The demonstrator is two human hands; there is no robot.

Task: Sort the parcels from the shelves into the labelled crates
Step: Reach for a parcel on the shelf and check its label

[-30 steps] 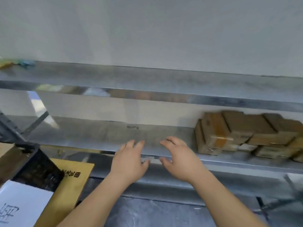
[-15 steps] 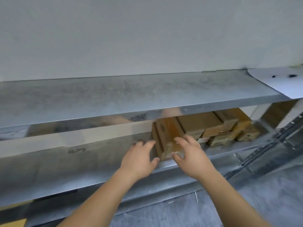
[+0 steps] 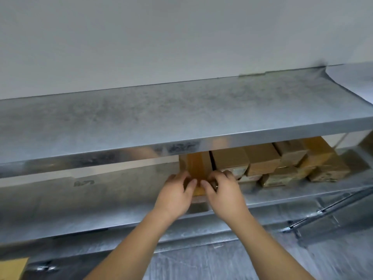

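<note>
Left hand (image 3: 173, 196): fingers curled on the near left end of the taped parcel.
Right hand (image 3: 225, 194): fingers curled on its near right end.
Taped parcel (image 3: 198, 164): held on the lower shelf (image 3: 101, 201), leftmost of the row.
Other parcels (image 3: 278, 160): stacked just beside it, rightward.
Upper shelf (image 3: 161, 116): seen above.

White wall (image 3: 161, 37) far behind; white sheet (image 3: 355, 81) at upper right; grey floor (image 3: 201, 263) near; yellow-brown flat piece (image 3: 12, 268) bottom left
</note>
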